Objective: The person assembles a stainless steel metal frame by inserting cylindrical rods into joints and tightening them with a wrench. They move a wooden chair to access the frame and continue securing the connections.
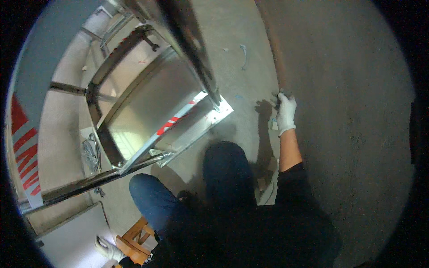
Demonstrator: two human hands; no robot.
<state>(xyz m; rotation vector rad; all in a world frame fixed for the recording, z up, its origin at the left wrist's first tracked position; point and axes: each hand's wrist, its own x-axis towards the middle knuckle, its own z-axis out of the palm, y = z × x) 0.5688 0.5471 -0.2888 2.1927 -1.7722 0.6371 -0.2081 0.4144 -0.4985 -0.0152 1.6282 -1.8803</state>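
My right hand (286, 114), in a white glove, reaches forward to the foot of the grey wall (344, 102). Its fingers are bent, with dark tips or something small and dark at them; what they hold, if anything, I cannot make out. Its shadow falls on the floor just to the left. At the lower left, my left hand (108, 249), also white-gloved, is held out beside a wooden stool (133, 241). Thumb and fingers there are apart, with nothing visible between them.
A metal scaffold frame (96, 179) with red-and-white striped bars stands at the left. On its platform (156, 94) lies a dark wrench (152, 43). A coiled cable (90, 154) is on the floor beyond. Pale scraps (267, 190) lie along the wall's foot, near my knees.
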